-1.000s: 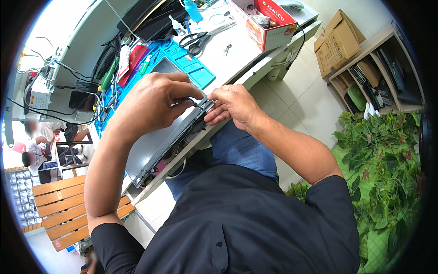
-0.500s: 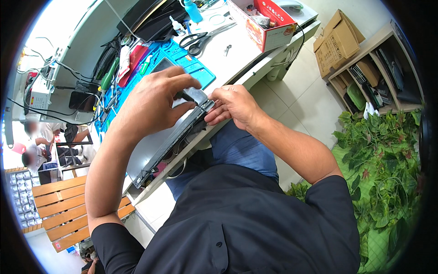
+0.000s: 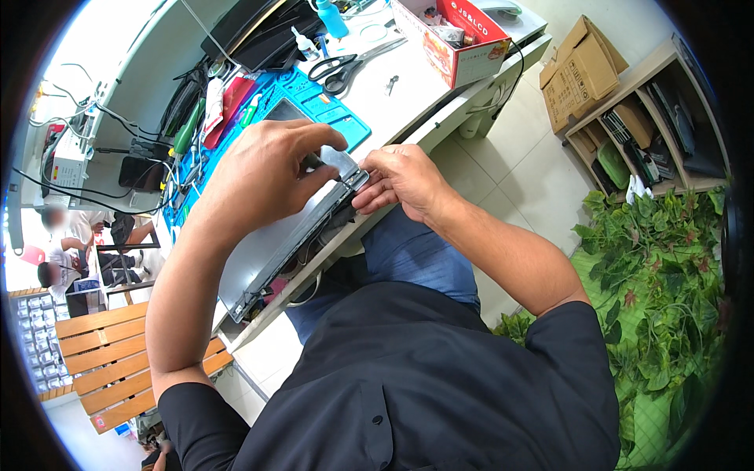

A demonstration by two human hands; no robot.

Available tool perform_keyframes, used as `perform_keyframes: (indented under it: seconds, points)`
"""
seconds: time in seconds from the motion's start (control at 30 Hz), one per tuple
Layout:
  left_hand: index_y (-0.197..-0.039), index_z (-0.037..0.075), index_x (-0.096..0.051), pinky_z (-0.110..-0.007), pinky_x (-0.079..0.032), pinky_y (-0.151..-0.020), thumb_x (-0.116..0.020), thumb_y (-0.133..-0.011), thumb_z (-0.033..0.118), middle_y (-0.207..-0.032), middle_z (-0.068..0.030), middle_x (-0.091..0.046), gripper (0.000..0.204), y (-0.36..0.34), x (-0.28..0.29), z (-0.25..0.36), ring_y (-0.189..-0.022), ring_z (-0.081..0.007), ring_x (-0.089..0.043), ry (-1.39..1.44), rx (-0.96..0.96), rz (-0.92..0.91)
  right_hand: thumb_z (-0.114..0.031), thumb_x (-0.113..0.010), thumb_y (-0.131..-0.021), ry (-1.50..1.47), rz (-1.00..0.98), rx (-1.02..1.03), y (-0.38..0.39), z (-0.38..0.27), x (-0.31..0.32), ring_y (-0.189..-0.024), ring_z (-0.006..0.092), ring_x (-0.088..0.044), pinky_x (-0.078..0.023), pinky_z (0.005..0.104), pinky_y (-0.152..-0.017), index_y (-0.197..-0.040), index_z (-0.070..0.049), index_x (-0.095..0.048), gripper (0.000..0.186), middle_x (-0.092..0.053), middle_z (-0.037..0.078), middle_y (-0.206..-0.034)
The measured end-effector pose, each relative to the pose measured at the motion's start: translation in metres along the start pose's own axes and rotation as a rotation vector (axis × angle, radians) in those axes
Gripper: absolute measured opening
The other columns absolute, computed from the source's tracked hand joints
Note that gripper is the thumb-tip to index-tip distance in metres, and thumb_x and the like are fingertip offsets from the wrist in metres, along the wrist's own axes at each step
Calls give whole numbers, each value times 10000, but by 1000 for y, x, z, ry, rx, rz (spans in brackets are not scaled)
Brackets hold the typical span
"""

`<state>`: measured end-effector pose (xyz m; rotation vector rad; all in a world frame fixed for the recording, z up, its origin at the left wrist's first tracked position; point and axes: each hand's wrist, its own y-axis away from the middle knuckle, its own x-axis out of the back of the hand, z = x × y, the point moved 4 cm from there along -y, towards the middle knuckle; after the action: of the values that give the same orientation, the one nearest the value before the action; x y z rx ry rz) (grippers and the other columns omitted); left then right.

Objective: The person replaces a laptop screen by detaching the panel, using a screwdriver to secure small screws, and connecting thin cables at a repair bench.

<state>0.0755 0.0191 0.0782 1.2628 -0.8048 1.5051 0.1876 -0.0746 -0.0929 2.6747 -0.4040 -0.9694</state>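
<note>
My left hand (image 3: 271, 169) arches over the top end of a silver laptop panel (image 3: 263, 247), fingers curled around something dark that I cannot make out, mostly hidden behind them. My right hand (image 3: 399, 179) grips the panel's upper right corner beside a small metal hinge (image 3: 351, 179), thumb and forefinger on it, other fingers curled beside the edge. A long dark strip (image 3: 290, 245) runs along the panel's near edge. The panel lies diagonally at the desk's edge, over a blue work mat (image 3: 338, 118) that also carries small tools.
Scissors (image 3: 338, 74), bottles (image 3: 330, 20) and a red-and-white box (image 3: 452, 55) sit on the desk (image 3: 389, 110). Cables and tools crowd the back left. An open shelf (image 3: 652, 118) and cardboard box (image 3: 581, 74) stand right; co-workers (image 3: 67, 243) are far left, near a slatted wooden bench (image 3: 98, 361).
My left index finger has lifted and its thumb shifted slightly, uncovering more of the silver surface near the corner. My right hand stays on the same corner.
</note>
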Motion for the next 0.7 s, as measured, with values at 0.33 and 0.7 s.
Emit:
perform_keyframes:
  seconds: [0.33,0.7]
  points:
    - [-1086,105,-777,-334,-595,-689,-844,-867,139,-957,-84,-771,231,1,1,3,-790,-224,-749,0,-59,46,-180,-642,-966,-1,1,3,0,0,0,-710,320,-782,-677,384,-606,-989,117,-629,297,-698,228,-892]
    - [-1064,99,-795,-331,-587,-652,-848,-857,132,-931,-94,-790,216,-1,1,1,-752,-213,-754,-3,-38,37,-157,-704,-954,48,9,7,1,-1,-1,-705,303,-779,-672,379,-603,-955,81,-633,248,-687,184,-857]
